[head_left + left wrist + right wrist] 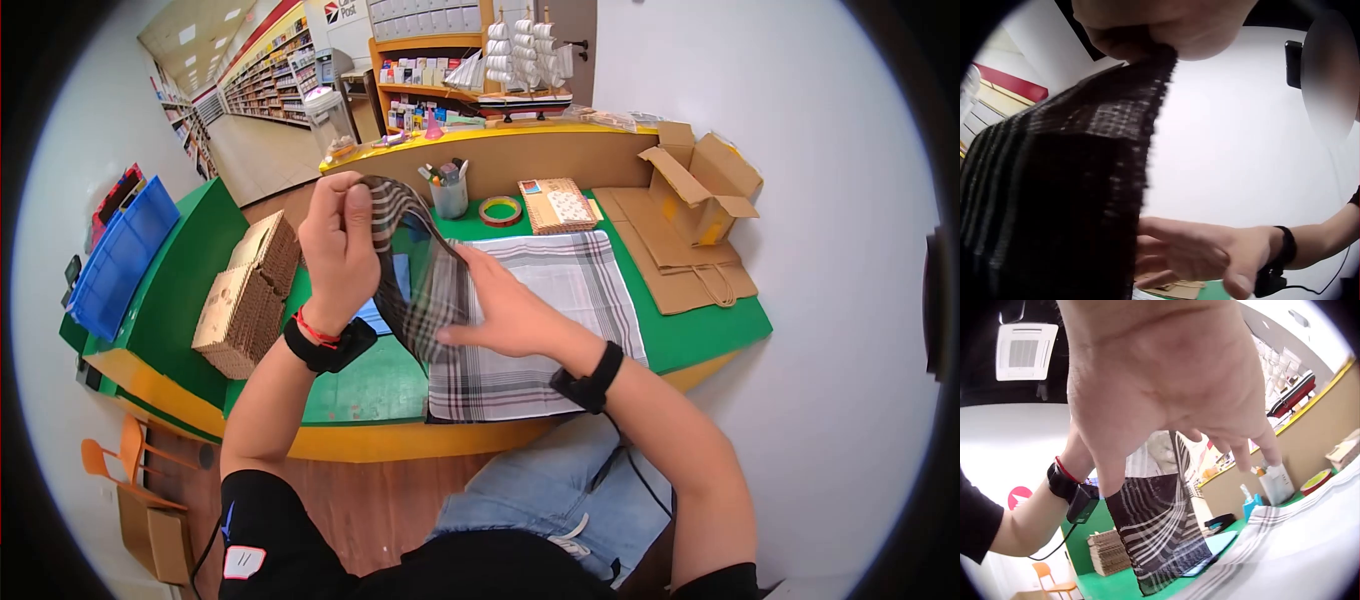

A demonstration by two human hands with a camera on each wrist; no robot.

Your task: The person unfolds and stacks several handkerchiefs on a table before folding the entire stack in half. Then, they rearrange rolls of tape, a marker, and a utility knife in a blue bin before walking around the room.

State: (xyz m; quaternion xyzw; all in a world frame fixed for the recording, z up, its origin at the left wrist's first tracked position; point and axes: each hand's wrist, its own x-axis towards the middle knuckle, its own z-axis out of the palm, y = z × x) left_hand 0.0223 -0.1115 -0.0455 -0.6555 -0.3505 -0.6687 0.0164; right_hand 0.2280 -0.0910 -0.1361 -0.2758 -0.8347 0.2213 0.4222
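My left hand [340, 240] pinches the top edge of a dark plaid cloth [385, 215], raised above the green table. The cloth [1154, 525] hangs down in a fold from those fingers. My right hand [510, 305] is beside its right side, fingers extended and thumb apart; in the right wrist view the palm [1166, 387] faces the camera. Whether the right fingers touch the cloth cannot be told. In the left wrist view the cloth [1054, 187] covers part of the right hand [1204, 253]. A white plaid cloth [560, 270] lies flat on the table below.
Cardboard stacks [240, 310] stand at the left, near a blue tray [125, 258]. Along the back are a pen cup [449, 195], a tape roll [500, 210] and a stack of cards [558, 207]. An opened cardboard box [700, 190] stands at the right. A model ship [520, 98] rests on the ledge.
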